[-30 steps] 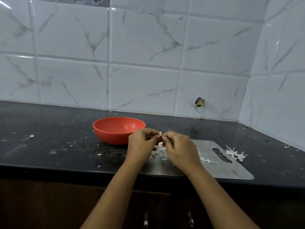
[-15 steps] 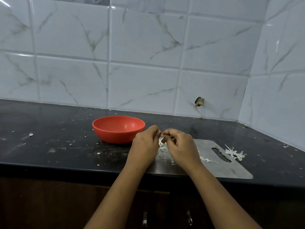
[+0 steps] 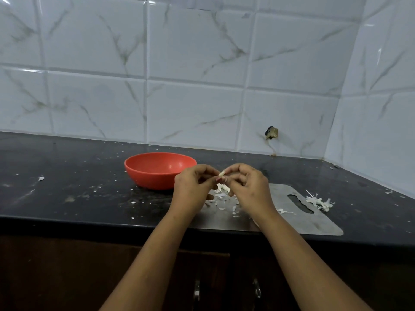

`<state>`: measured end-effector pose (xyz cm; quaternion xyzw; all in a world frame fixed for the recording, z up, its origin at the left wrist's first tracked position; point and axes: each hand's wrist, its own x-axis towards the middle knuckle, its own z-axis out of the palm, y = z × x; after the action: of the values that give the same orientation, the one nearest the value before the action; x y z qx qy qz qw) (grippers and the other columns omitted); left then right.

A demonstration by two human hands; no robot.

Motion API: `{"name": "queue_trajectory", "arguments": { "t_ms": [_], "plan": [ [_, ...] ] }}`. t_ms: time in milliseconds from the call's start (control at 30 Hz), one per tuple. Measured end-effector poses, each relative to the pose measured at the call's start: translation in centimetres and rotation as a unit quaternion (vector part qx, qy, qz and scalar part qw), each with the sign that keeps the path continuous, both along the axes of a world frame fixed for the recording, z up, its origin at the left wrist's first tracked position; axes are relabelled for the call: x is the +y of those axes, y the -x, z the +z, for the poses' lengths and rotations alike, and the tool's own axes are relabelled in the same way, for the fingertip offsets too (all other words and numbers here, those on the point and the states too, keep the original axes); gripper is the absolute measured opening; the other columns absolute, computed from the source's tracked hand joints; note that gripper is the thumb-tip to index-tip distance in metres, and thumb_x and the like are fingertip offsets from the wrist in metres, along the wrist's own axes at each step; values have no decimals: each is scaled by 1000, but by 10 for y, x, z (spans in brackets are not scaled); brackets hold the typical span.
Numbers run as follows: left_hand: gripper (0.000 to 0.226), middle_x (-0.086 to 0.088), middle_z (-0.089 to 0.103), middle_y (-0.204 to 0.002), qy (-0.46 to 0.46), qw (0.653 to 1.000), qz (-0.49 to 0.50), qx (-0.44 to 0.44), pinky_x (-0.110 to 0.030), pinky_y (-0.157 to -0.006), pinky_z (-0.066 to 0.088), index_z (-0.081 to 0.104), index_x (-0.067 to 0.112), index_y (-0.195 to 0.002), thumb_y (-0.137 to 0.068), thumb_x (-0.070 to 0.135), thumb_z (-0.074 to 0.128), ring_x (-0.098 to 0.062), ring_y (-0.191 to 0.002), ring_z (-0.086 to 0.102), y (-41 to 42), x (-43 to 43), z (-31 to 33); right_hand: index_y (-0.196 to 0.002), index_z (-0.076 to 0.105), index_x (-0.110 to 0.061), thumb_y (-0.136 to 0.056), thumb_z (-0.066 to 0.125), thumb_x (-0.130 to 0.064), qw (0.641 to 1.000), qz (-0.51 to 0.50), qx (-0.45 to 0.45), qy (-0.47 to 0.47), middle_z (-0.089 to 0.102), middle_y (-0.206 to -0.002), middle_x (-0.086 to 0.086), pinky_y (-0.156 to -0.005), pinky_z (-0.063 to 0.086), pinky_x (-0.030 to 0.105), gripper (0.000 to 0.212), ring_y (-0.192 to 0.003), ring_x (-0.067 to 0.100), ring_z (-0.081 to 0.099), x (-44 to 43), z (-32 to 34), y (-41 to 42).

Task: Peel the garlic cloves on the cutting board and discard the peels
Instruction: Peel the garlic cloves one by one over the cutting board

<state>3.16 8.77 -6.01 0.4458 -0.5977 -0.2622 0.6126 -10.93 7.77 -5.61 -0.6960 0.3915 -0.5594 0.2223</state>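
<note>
A small pale garlic clove (image 3: 221, 174) is pinched between the fingertips of my left hand (image 3: 193, 187) and my right hand (image 3: 248, 187), held just above the steel cutting board (image 3: 314, 221). Both hands have curled fingers meeting at the clove. Loose white peels (image 3: 222, 199) lie scattered on the board under my hands. An orange bowl (image 3: 157, 170) stands left of the board, just beyond my left hand; its inside looks empty from here.
A second heap of peels (image 3: 320, 200) lies on the black counter (image 3: 67, 187) past the board's handle slot. Small scraps dot the counter at left. The tiled wall runs behind and along the right side. Cupboard handles show below the counter edge.
My hands rose slightly from the board and the clove now shows between the fingertips. The camera view shifted a little. Bowl and board stayed put.
</note>
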Motion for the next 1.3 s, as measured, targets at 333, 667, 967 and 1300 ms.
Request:
{"name": "queue_trajectory", "arguments": {
  "t_ms": [333, 667, 967, 1300],
  "plan": [
    [3, 2, 68, -78, 58, 985, 82, -137, -39, -61, 58, 67, 15, -87, -86, 13, 69, -14, -73, 64, 1, -5, -4, -84, 73, -14, -92, 62, -13, 1000, -3, -2, -12, 73, -73, -1, -59, 54, 21, 13, -56, 11, 64, 0, 0, -1],
    [7, -7, 70, -82, 119, 940, 148, -285, -44, -72, 52, 64, 11, -91, -92, 14, 58, -28, -79, 65, 7, -1, -8, -85, 66, -25, -92, 57, -23, 981, -93, 164, 43, 67, -70, -8, -62, 52, 34, 11, -61, 8, 61, -5, -5, -2],
    [8, -6, 70, -79, 90, 949, 139, -266, -39, -74, 50, 69, 9, -91, -89, 13, 62, -24, -77, 64, 5, 4, -4, -92, 62, -14, -95, 49, -19, 963, -93, 240, 83, 64, -76, 1, -66, 49, 39, 14, -69, 20, 59, -5, -6, -5],
    [5, -6, 70, -72, 16, 996, 34, -86, -40, -68, 60, 68, 4, -83, -85, 0, 67, -20, -67, 70, 2, -3, -3, -84, 59, -15, -96, 48, -11, 982, -64, 174, 29, 66, -76, 5, -59, 40, 21, 17, -66, 14, 57, -3, -3, -6]
  ]
}}
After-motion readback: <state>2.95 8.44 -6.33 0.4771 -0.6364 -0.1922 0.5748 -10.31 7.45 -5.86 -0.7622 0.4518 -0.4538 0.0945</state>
